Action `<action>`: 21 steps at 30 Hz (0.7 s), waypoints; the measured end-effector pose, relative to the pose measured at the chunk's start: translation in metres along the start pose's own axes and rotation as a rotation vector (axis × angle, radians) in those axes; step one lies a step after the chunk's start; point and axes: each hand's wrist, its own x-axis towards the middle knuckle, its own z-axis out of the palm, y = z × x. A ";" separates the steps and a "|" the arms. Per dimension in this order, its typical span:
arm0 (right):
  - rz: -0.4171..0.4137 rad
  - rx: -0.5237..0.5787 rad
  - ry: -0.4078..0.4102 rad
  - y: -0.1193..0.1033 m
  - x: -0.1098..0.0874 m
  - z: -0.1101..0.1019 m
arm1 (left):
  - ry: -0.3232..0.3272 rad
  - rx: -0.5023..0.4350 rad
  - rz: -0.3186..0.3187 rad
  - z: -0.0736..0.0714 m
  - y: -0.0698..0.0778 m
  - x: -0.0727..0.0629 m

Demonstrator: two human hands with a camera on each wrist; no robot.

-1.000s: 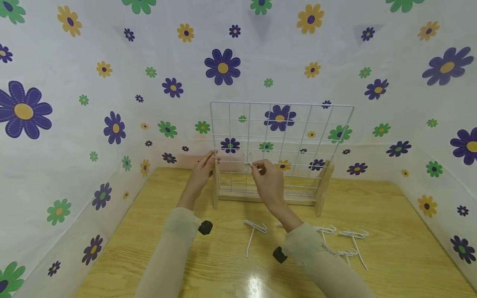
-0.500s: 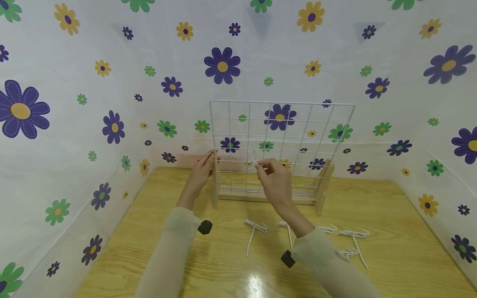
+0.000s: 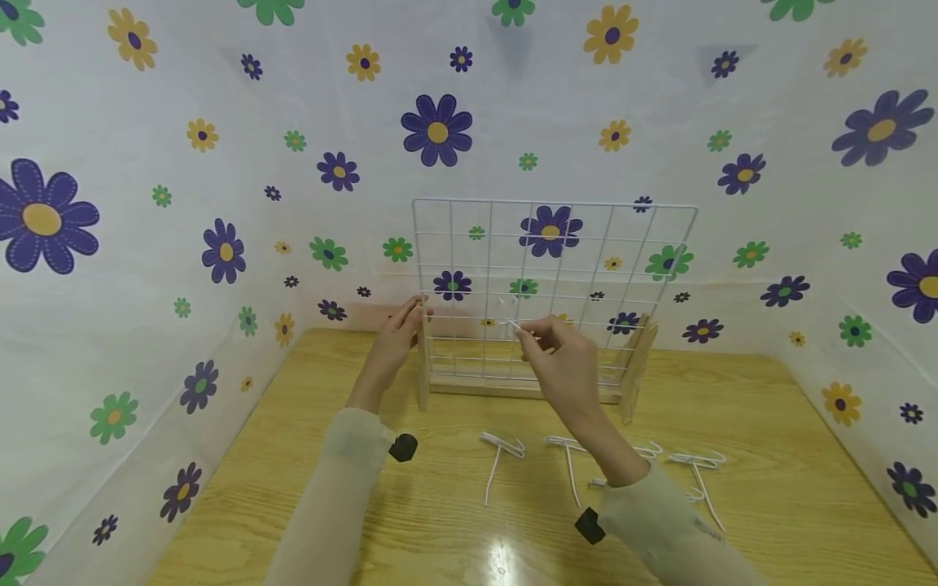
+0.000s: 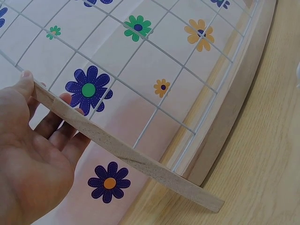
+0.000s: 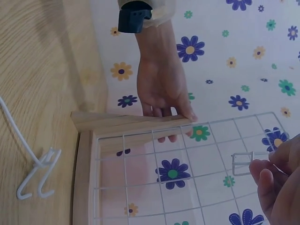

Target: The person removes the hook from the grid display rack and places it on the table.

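A white wire grid stands upright in a wooden stand on the table. My left hand grips the stand's left wooden post, the thumb on one side and fingers curled behind it, as the left wrist view shows. Near the middle of the grid, my right hand pinches a white wire hook between thumb and fingertips. The hook's two bent tips point up in front of the grid. Whether they touch its wires I cannot tell. The fingers hide part of the hook.
Several more white wire hooks lie on the wooden table in front of the stand: one hook at the left, another hook at the right, others partly under my right forearm. A flower-patterned cloth surrounds the table's back and sides.
My right hand has shifted to the right along the grid, carrying the hook with it. The left hand has stayed on the post.
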 end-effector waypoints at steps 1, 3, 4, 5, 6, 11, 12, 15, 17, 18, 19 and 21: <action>0.004 0.005 -0.001 -0.001 -0.001 -0.002 | 0.003 0.003 0.006 0.000 0.000 -0.001; 0.018 0.012 -0.003 -0.003 -0.002 -0.006 | 0.007 0.011 0.013 0.000 0.000 -0.001; 0.023 0.015 -0.004 -0.004 -0.003 -0.007 | 0.007 0.012 0.016 0.000 0.000 -0.001; 0.029 0.019 -0.004 -0.005 -0.004 -0.009 | 0.008 0.014 0.018 0.000 0.000 -0.001; 0.035 0.024 -0.006 -0.005 -0.005 -0.011 | 0.009 0.017 0.019 0.000 0.000 -0.002; 0.070 0.065 -0.010 -0.005 -0.010 -0.019 | 0.010 0.026 0.023 0.000 0.000 -0.002; 0.072 0.071 -0.010 -0.005 -0.011 -0.021 | 0.010 0.027 0.025 0.000 0.000 -0.002; 0.063 0.077 -0.008 -0.003 -0.014 -0.025 | 0.011 0.025 0.028 0.001 0.000 -0.002; 0.053 0.068 -0.005 -0.003 -0.015 -0.029 | 0.013 0.026 0.031 0.001 -0.001 -0.001; 0.052 0.068 -0.004 -0.003 -0.016 -0.031 | 0.014 0.024 0.032 0.001 -0.002 -0.001; 0.055 0.068 -0.003 -0.003 -0.017 -0.032 | 0.014 0.025 0.032 0.001 -0.002 -0.001; 0.067 0.077 -0.003 -0.002 -0.019 -0.036 | 0.015 0.028 0.033 0.000 -0.002 -0.001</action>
